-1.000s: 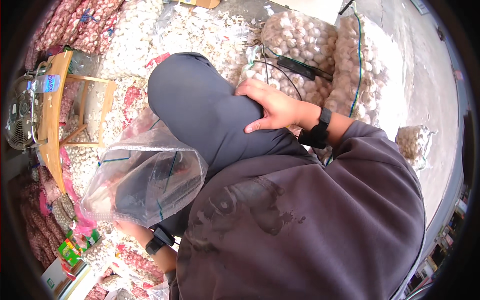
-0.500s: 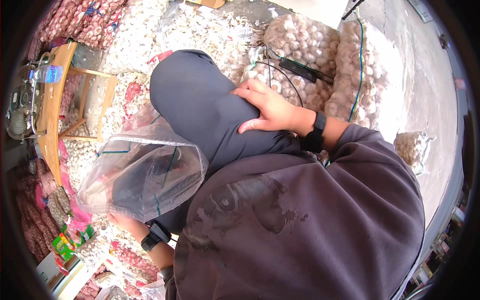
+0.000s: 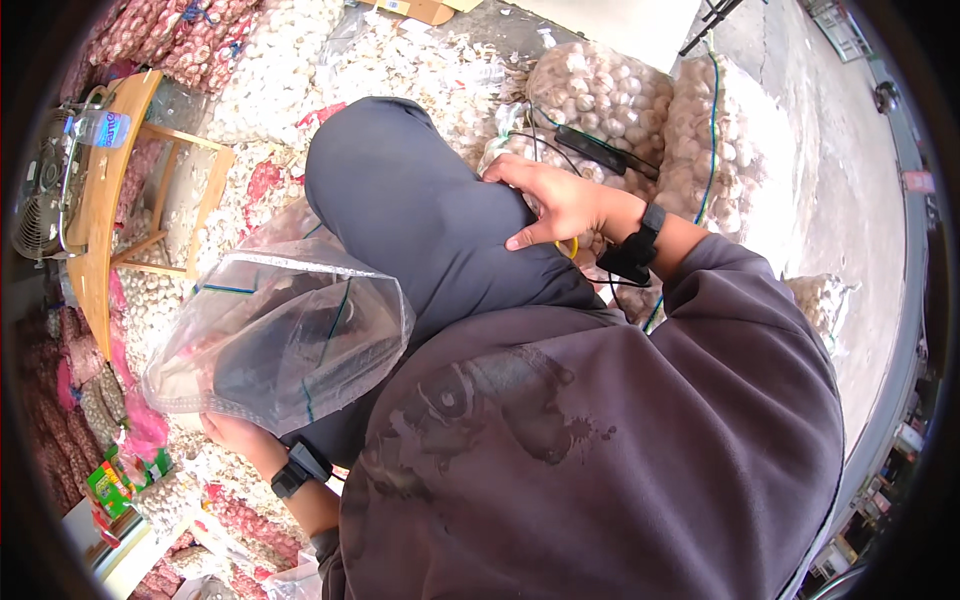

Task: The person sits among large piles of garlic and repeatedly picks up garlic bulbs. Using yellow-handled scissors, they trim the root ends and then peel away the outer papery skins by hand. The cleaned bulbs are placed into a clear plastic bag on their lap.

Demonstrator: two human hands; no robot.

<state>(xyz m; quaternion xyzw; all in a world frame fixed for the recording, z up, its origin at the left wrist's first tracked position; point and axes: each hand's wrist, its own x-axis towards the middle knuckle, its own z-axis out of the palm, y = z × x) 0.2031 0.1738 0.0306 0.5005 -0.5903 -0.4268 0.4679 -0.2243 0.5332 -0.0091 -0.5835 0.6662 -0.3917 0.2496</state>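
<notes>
A clear plastic mesh bag point(image 3: 285, 320) with blue-green threads lies across my left leg, its mouth spread. My left hand point(image 3: 240, 440) grips its lower-left edge; the fingertips are partly hidden behind the plastic. Over the dark trouser leg point(image 3: 410, 190), my right hand point(image 3: 555, 205) rests with its thumb apart from its fingers, and no object shows in it. Just below that palm, a small yellow loop point(image 3: 568, 247) peeps out; its kind cannot be made out. Both wrists wear black straps.
Full garlic sacks point(image 3: 600, 90) and a taller garlic sack point(image 3: 720, 150) stand right, with a black device point(image 3: 590, 150) and cables on them. Loose garlic point(image 3: 270, 80) and peelings cover the floor. Left are a wooden stool point(image 3: 110, 220), a bottle point(image 3: 100, 128) and a fan point(image 3: 45, 205).
My right hand has shifted slightly right and lifted a little off the leg, and the yellow loop now shows. My left hand and the bag's edge have moved slightly left and up.
</notes>
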